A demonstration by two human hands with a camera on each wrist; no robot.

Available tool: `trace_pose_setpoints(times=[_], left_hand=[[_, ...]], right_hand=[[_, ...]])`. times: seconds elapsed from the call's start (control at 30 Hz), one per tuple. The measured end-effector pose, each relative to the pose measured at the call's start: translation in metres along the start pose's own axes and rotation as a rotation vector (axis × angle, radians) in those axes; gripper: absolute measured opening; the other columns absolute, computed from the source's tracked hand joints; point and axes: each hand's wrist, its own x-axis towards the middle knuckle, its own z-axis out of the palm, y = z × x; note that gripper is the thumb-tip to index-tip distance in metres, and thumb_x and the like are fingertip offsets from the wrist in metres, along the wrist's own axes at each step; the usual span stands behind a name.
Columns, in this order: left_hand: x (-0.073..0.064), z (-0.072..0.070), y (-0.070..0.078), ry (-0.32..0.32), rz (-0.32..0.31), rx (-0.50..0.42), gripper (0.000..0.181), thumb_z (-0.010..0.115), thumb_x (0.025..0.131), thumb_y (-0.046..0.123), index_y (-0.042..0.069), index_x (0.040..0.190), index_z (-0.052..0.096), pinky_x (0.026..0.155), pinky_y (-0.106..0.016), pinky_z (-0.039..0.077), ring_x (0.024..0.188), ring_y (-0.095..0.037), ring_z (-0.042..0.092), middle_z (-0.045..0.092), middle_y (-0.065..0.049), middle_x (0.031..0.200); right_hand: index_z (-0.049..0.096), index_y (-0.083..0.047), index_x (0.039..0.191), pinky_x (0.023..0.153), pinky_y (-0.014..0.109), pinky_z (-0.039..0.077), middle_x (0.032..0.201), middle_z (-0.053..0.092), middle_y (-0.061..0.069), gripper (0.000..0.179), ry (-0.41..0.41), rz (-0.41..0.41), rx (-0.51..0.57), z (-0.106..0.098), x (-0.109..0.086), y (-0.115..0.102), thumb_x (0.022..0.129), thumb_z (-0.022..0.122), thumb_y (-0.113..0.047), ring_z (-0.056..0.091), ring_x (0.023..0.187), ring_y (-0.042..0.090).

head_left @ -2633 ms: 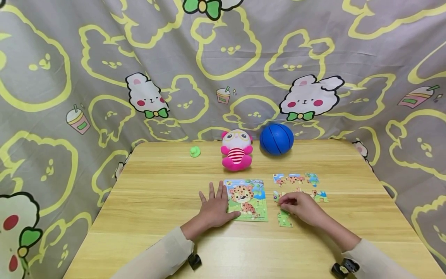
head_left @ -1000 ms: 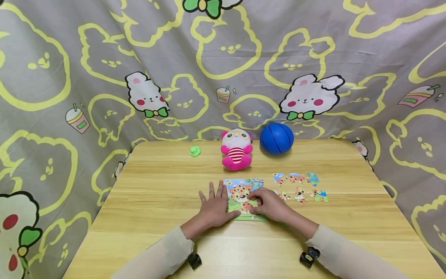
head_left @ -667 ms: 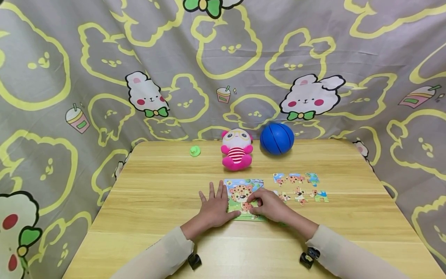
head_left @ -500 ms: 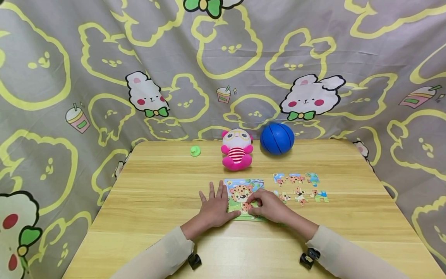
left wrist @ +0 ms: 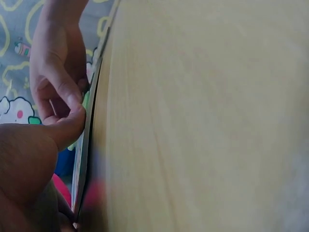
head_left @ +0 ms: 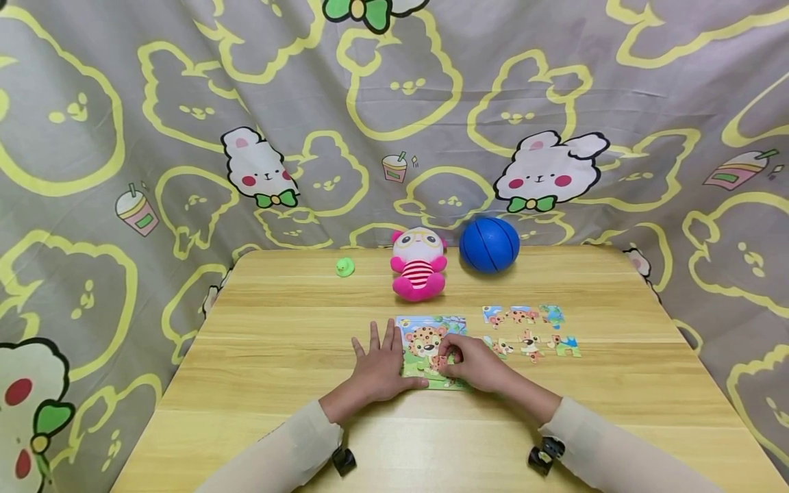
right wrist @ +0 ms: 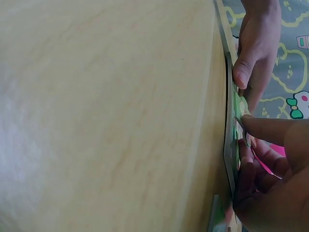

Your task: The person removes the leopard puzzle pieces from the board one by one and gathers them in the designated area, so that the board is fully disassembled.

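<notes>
A square puzzle board (head_left: 457, 326) with a leopard cub picture lies on the table between both hands. My left hand (head_left: 379, 370) rests along its left side with the fingers spread, the thumb over the lower edge. Over the board's right half, my right hand (head_left: 477, 363) pinches a puzzle piece (right wrist: 245, 134) between thumb and fingers, tilted against the board's face in the right wrist view. Its fingers hide the picture's right side. In the left wrist view, the left thumb (left wrist: 65, 128) lies close to the right hand's fingertips.
Two rows of loose puzzle pieces (head_left: 530, 344) lie right of the board. Behind stand a pink panda plush (head_left: 419, 267), a blue ball (head_left: 490, 245) and a small green duck (head_left: 344, 267). A patterned curtain (head_left: 339, 89) surrounds the wooden table (head_left: 277, 342).
My right hand has moved left from the loose pieces to the board, bringing a piece, and then shifted only slightly there. My left thumb has slid a little to the right; the left hand otherwise stays put.
</notes>
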Motion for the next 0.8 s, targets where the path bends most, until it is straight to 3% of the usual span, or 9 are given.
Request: trace_pose_setpoints(times=[0.23,0.4,0.53,0.8], left_hand=[[0.000,0.000,0.000,0.003,0.000,0.002,0.129,0.063,0.079,0.083,-0.003,0.163,0.017,0.111,-0.082,0.001,0.155,-0.051,-0.003,0.005,-0.018,0.172],[-0.001,-0.001,0.000,0.003,-0.002,-0.002,0.128,0.063,0.080,0.083,-0.003,0.163,0.017,0.111,-0.082,0.001,0.155,-0.051,-0.003,0.004,-0.017,0.172],[-0.001,-0.002,0.001,0.004,-0.003,-0.006,0.128,0.063,0.080,0.083,-0.003,0.163,0.017,0.111,-0.082,0.001,0.155,-0.051,-0.003,0.005,-0.017,0.172],[-0.001,-0.001,0.001,-0.002,-0.002,-0.011,0.127,0.063,0.080,0.083,-0.002,0.163,0.017,0.111,-0.082,0.000,0.155,-0.051,-0.004,0.004,-0.017,0.172]], right_hand=[[0.068,-0.014,0.095,0.065,0.025,0.044,0.082,0.060,-0.002,0.014,-0.004,0.005,0.081,-0.003,0.001,0.005,0.090,0.080,-0.011,0.054,0.074,0.014],[0.067,-0.005,0.096,0.070,0.025,0.050,0.087,0.064,0.003,0.009,-0.029,0.026,0.211,-0.010,0.001,0.010,0.093,0.075,-0.006,0.059,0.080,0.016],[0.067,0.000,0.099,0.066,0.026,0.051,0.087,0.065,0.007,0.008,-0.039,0.061,0.283,-0.020,-0.004,0.015,0.095,0.073,-0.004,0.059,0.079,0.018],[0.068,0.001,0.103,0.064,0.028,0.052,0.090,0.066,0.012,0.013,-0.046,0.088,0.295,-0.047,-0.024,0.030,0.097,0.071,-0.009,0.060,0.079,0.021]])
